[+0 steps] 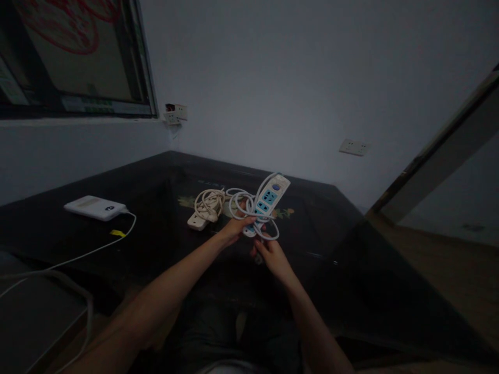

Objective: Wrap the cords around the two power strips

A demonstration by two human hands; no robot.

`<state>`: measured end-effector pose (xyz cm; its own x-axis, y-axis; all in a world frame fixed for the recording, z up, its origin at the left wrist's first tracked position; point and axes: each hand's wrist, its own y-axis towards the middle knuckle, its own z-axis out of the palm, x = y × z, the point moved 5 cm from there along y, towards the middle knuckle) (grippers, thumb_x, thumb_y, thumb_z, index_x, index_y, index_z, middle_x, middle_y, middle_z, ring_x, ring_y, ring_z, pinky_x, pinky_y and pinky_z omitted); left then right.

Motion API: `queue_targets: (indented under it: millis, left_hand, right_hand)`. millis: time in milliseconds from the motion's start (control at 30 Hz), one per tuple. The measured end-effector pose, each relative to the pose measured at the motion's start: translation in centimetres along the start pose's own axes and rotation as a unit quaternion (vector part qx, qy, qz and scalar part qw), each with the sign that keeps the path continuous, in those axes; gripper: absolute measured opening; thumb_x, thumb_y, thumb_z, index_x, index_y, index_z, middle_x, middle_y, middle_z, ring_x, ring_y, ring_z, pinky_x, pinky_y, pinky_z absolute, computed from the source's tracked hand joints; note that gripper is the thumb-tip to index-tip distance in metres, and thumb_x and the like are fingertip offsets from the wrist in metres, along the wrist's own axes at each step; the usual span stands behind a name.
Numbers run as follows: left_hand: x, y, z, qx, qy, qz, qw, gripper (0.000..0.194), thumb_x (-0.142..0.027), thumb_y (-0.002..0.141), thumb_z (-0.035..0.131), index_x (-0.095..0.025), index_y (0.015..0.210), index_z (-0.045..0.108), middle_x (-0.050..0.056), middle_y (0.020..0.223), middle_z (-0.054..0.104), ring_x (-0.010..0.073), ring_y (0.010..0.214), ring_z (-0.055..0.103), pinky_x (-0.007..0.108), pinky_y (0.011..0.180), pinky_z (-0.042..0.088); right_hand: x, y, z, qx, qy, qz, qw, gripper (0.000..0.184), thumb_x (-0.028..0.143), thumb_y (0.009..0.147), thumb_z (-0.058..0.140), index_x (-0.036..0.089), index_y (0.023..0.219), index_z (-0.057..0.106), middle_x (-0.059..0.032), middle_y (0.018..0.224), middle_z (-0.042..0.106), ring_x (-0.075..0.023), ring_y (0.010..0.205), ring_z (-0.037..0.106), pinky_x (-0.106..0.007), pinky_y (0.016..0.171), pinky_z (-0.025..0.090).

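A white power strip (281,181) with blue socket faces and a dark blue switch is held up at a tilt over the dark table. My left hand (236,227) grips its lower end, thumb on top, together with loops of its pale cord (234,203). Close beside it, just below the strip's lower end, my right hand (272,255) has its fingers closed on the cord. Something pale, perhaps the plug, hangs under those fingers, too dim to be sure. To the left of my left hand lies a second, cream power strip (198,220) with its cord bundled on top.
The dark glossy table (156,176) meets the wall at the back. On its left lie a white power bank (93,206) with a cable attached and a yellow scrap (117,233). Wall sockets (354,147) are at the back right, and a window is at the upper left.
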<state>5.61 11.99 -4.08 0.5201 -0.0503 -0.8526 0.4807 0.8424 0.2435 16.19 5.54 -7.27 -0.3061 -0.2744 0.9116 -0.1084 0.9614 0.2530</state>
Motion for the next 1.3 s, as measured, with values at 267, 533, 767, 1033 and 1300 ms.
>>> queue_targets:
  millis: [267, 533, 767, 1033, 1300]
  left_hand:
    - [-0.5, 0.4, -0.4, -0.032, 0.056, 0.053, 0.997, 0.072, -0.016, 0.059, 0.077, -0.021, 0.126, 0.050, 0.006, 0.098, 0.069, 0.0193, 0.094, 0.064, 0.025, 0.074, 0.051]
    - [-0.2, 0.0, 0.4, 0.007, 0.056, 0.015, 0.998, 0.080, -0.017, 0.057, 0.078, -0.021, 0.130, 0.047, 0.008, 0.104, 0.068, 0.0199, 0.090, 0.064, 0.026, 0.069, 0.052]
    - [-0.1, -0.1, 0.7, 0.008, 0.059, 0.038, 0.998, 0.080, -0.017, 0.058, 0.078, -0.022, 0.131, 0.047, 0.009, 0.118, 0.063, 0.0222, 0.102, 0.062, 0.031, 0.083, 0.050]
    - [0.3, 0.4, 0.0, 0.018, 0.068, 0.044, 0.997, 0.080, -0.017, 0.060, 0.078, -0.022, 0.133, 0.046, 0.009, 0.116, 0.064, 0.0236, 0.104, 0.061, 0.037, 0.089, 0.048]
    - [-0.1, 0.6, -0.1, -0.004, 0.089, 0.068, 0.994, 0.079, -0.020, 0.062, 0.077, -0.021, 0.134, 0.045, 0.009, 0.114, 0.065, 0.0238, 0.111, 0.057, 0.041, 0.095, 0.044]
  right_hand:
    - [-0.4, -1.5, -4.7, 0.019, -0.060, 0.034, 0.997, 0.036, 0.047, 0.086, 0.047, 0.016, 0.081, 0.065, 0.0051, 0.048, 0.042, -0.0101, 0.046, 0.041, -0.021, 0.047, 0.031]
    - [-2.1, -3.1, -9.0, -0.005, -0.092, 0.056, 0.994, 0.037, 0.048, 0.083, 0.051, 0.016, 0.086, 0.068, 0.0032, 0.054, 0.046, -0.0116, 0.050, 0.043, -0.023, 0.050, 0.032]
    - [-2.7, -4.1, -10.9, -0.001, -0.129, 0.067, 0.989, 0.038, 0.047, 0.084, 0.050, 0.015, 0.089, 0.069, 0.0024, 0.056, 0.048, -0.0121, 0.053, 0.044, -0.024, 0.051, 0.032]
    - [-1.1, -4.8, -12.6, -0.036, 0.008, 0.103, 0.994, 0.035, 0.044, 0.076, 0.066, 0.020, 0.101, 0.066, 0.0012, 0.063, 0.054, -0.0121, 0.057, 0.048, -0.023, 0.053, 0.036]
    - [3.0, -6.6, -14.0, -0.057, 0.326, 0.009, 0.944, 0.058, 0.067, 0.065, 0.064, 0.031, 0.110, 0.061, -0.0096, 0.111, 0.063, -0.0248, 0.097, 0.060, -0.035, 0.072, 0.051]
